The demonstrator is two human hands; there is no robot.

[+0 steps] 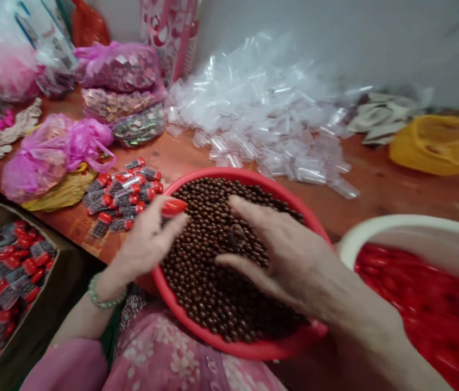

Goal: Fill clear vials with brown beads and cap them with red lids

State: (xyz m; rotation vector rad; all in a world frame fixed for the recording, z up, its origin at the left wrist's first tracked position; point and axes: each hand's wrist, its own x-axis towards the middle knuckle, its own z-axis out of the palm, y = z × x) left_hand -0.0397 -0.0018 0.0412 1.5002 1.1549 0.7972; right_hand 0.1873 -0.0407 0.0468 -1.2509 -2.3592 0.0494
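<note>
My left hand [148, 236] is closed round a small bottle with a red cap [173, 206], at the left rim of a red basin [311, 220]. Small glossy dark-brown balls [201, 260] fill the basin. Over them hovers my right hand [290, 252], thumb and fingers spread apart. Between those fingers the round mouth of a clear plastic bottle [237, 235] shows among the balls; the hand does not visibly grip it. Just left of the basin lies a pile of filled, red-capped bottles [126, 193].
Empty clear bottles [262, 125] are heaped behind the basin. A white tub [425, 231] of red caps [425, 304] stands at right, and a cardboard box [61, 271] of capped bottles at lower left. Pink bags [119, 68] and a yellow bag [441, 144] sit farther back.
</note>
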